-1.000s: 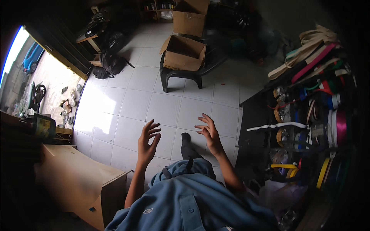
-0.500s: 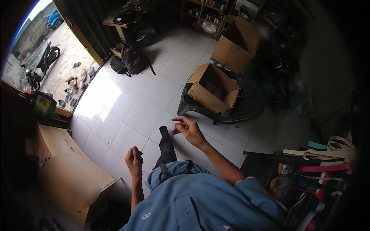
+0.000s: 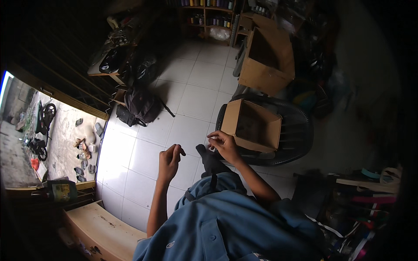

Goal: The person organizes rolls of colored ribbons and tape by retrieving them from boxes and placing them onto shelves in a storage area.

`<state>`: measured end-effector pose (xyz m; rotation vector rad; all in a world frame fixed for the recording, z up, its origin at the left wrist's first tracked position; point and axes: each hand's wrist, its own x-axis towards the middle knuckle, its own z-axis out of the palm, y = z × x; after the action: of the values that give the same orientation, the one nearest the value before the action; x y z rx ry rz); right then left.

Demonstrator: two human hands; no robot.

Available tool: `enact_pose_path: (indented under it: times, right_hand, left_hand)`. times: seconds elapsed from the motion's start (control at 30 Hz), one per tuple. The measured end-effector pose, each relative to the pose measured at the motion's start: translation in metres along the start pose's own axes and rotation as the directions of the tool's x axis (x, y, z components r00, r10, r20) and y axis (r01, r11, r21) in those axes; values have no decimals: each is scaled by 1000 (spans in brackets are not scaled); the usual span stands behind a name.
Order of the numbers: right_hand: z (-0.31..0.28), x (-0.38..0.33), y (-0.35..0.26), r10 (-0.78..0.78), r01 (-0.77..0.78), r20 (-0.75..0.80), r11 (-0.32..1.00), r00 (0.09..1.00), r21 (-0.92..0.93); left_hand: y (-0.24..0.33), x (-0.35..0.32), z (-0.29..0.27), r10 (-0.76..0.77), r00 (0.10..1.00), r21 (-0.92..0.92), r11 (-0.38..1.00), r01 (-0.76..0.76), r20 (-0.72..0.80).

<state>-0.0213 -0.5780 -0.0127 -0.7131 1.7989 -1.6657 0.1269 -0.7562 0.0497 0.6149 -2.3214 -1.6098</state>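
My left hand (image 3: 169, 162) is held up over the tiled floor, its fingers curled in and nothing seen in them. To its right, my right hand (image 3: 224, 147) has its forefinger stretched out, apart from the thumb, and appears bare of any object. It is nearest to an open cardboard box (image 3: 257, 145), which sits on the seat of a black plastic chair (image 3: 300, 138). Below and between my hands shows one foot in a dark sock (image 3: 210, 162).
A larger open carton (image 3: 264, 79) stands beyond the chair. Left of it are a dark backpack (image 3: 143, 104) and a shelf of thread spools (image 3: 204, 24). A wooden table (image 3: 102, 222) is near left, by a doorway with shoes outside. Coloured straps (image 3: 370, 200) hang at right.
My view has turned and moved forward, so the boxes and chair look closer. My left hand has risen toward the right one. The right hand's forefinger stays stretched out.
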Motion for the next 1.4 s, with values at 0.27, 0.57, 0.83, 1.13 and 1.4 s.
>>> enact_pose_path:
  times: [0.27, 0.57, 0.83, 1.13, 1.4]
  right_hand:
    - [-32, 196, 12, -88, 98, -172, 994, 981, 47]
    - [-94, 412, -10, -149, 163, -177, 984, 973, 70]
    - [-177, 532, 7, 41, -59, -395, 998, 918, -32]
    - [-259, 631, 12, 172, -104, -733, 985, 658, 138]
    - [-392, 684, 46, 185, -104, -871, 982, 454, 155]
  left_hand:
    - [-8, 184, -33, -212, 977, 110, 972, 210, 11]
    - [-49, 398, -42, -37, 996, -113, 993, 28, -83]
    - [-37, 626, -20, 4, 989, -9, 1000, -3, 150]
    - [19, 872, 76, 113, 728, -79, 994, -82, 676]
    - [66, 999, 224, 130, 549, -88, 991, -103, 826]
